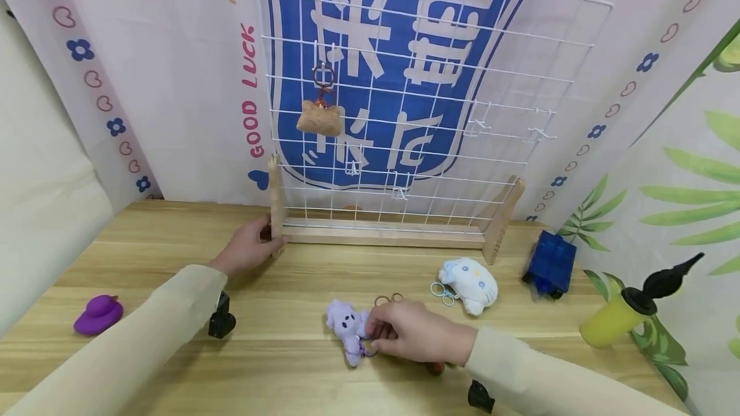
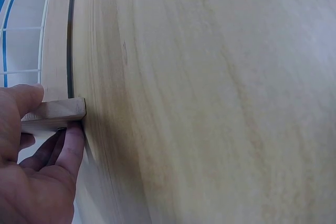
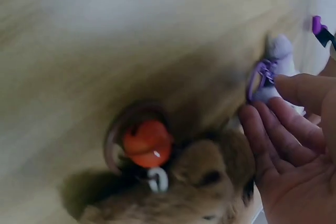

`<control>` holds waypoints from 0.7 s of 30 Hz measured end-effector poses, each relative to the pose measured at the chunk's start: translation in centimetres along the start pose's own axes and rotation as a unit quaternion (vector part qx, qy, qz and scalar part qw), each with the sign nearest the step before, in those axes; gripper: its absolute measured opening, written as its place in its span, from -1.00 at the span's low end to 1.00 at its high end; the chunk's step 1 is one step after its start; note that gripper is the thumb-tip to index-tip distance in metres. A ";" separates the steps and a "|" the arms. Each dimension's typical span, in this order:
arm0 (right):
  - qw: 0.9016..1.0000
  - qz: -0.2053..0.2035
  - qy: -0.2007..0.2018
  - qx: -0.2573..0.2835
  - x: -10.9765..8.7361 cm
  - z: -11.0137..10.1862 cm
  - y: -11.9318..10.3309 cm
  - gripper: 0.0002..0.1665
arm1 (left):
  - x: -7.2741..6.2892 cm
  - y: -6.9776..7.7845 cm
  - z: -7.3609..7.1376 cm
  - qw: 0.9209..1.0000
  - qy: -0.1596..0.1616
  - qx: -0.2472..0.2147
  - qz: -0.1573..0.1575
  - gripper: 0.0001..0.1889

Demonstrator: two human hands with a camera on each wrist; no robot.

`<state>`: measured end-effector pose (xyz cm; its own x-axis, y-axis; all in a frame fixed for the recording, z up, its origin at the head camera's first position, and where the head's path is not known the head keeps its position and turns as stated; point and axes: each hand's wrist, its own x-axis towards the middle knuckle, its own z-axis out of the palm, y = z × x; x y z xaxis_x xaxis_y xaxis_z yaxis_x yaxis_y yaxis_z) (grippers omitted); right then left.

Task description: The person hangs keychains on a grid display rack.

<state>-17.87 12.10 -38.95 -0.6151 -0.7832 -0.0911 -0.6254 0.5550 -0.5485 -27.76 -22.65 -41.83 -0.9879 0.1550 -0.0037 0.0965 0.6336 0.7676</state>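
My left hand (image 1: 245,248) grips the left wooden foot (image 1: 276,204) of a white wire grid rack (image 1: 378,165), thumb on one side and fingers on the other. My right hand (image 1: 422,332) is at a lilac plush keychain (image 1: 345,326) lying on the table, its fingertips right at the keychain's side. In the right wrist view, the thumb and fingers stand apart beside the keychain's purple ring (image 3: 253,85). Beneath that hand lies a brown plush (image 3: 205,177) with an orange bell (image 3: 148,144), mostly hidden in the head view.
On the rack hangs a tan pillow-shaped keychain (image 1: 320,119), among several wire hooks (image 1: 400,192). A white plush keychain (image 1: 471,284), a translucent blue box (image 1: 550,263) and a yellow cylinder (image 1: 604,326) with a black top stand right. A purple hat-shaped thing (image 1: 99,314) lies left.
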 end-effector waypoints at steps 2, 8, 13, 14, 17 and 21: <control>1.000 0.001 0.008 -0.011 0.0 0.4 -0.1 -0.85 | -0.1 0.0 -0.1 1.000 0.002 -0.001 0.001 -0.33; 0.999 0.035 0.021 -0.003 0.1 1.3 0.0 -0.77 | -0.2 0.0 0.0 1.000 0.006 0.000 0.005 -0.34; 0.998 0.043 0.031 -0.022 0.2 1.6 0.0 -0.68 | -0.2 0.0 0.2 1.000 0.008 0.004 0.012 -0.34; 0.998 0.042 0.033 -0.024 0.2 1.6 0.0 -0.65 | -0.2 -0.1 0.2 1.000 0.006 0.003 0.014 -0.34; 0.998 0.041 0.035 -0.018 0.2 1.6 0.0 -0.65 | -0.3 -0.1 0.1 1.000 0.006 -0.001 0.013 -0.33; 0.998 0.045 0.033 -0.011 0.2 1.6 0.0 -0.70 | -0.3 0.0 0.1 1.000 0.007 0.004 0.013 -0.33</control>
<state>-17.26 11.50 -40.32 -0.6984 -0.7108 -0.0841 -0.5762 0.6281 -0.5230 -27.47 -22.64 -41.93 -0.9868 0.1602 0.0250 0.1224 0.6350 0.7628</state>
